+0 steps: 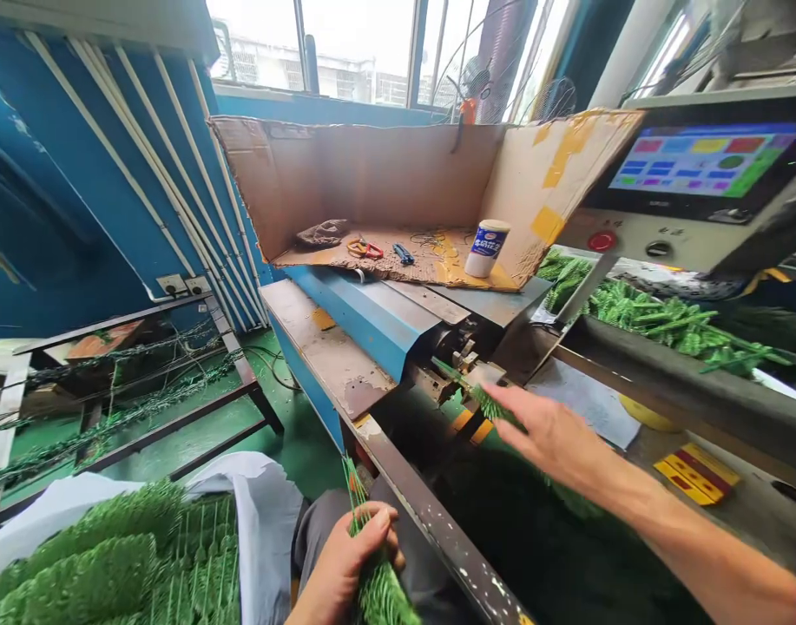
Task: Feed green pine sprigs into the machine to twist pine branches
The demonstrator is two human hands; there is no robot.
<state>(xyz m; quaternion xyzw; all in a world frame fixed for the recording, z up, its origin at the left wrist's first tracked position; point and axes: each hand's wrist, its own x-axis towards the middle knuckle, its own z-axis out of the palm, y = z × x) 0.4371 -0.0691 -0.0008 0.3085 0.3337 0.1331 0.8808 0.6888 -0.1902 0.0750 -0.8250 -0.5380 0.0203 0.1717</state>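
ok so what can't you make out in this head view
All in the head view:
- Whether the right hand grips the green piece at the machine: blur at its fingertips.
- How many green sprigs the left hand holds: its fingers cover the stems.
- The wording on the screen: too small and blurred.
- The full green pile: cut off by the left and bottom edges.

A bunch of green, bristly plastic twigs sits stems-up in the left hand, and another green, bristly twig slants at the near edge of the blue metal machine, by the right hand.
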